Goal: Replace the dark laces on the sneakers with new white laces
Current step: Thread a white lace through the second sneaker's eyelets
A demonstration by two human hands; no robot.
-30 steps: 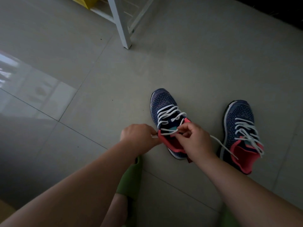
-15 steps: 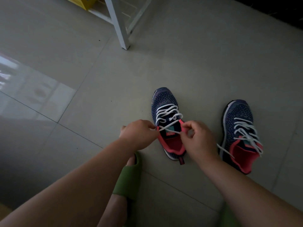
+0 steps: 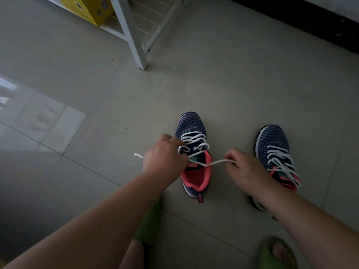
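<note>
White lace (image 3: pixel 211 163) taut between both hands

Dim, soft view; window glare on the floor tiles (image 3: pixel 38 117) at left.

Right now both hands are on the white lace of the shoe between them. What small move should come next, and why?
Probably cross the two ends and start the knot. The left hand and right hand each pinch an end of the white lace, pulled out sideways across the tongue of the near sneaker, whose rows already look threaded up to the top.
</note>
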